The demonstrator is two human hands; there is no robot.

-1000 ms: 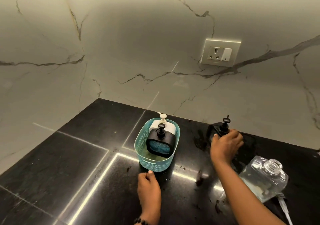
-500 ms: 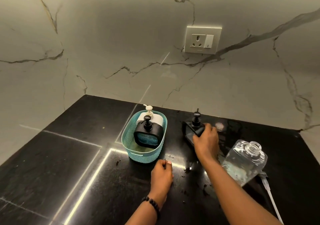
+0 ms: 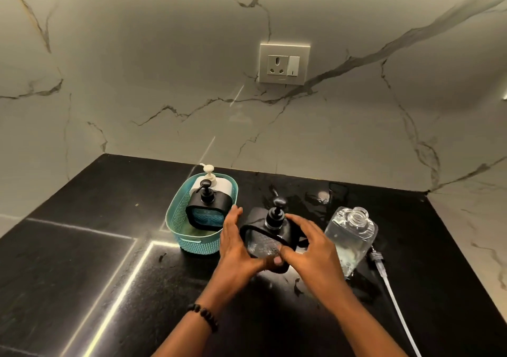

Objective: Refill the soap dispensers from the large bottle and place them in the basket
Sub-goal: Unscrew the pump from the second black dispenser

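A black-framed soap dispenser (image 3: 270, 231) with a clear body and black pump is held between both hands, just right of the teal basket (image 3: 175, 219). My left hand (image 3: 236, 247) cups its left side and bottom, fingers straight up along it. My right hand (image 3: 307, 244) grips its right side, thumb across the front. Inside the basket stand a second black dispenser (image 3: 204, 208) and a white dispenser (image 3: 212, 181) behind it. The large clear bottle (image 3: 351, 241), uncapped, stands to the right on the black counter.
Wet patches and drops cover the black counter (image 3: 82, 260) around the dispensers. A white cable (image 3: 395, 301) runs along the counter's right side. A wall socket (image 3: 284, 64) sits on the marble backsplash above.
My right hand has brought the black dispenser forward from the back of the counter. My left hand has left the counter and come up against the dispenser's left side.
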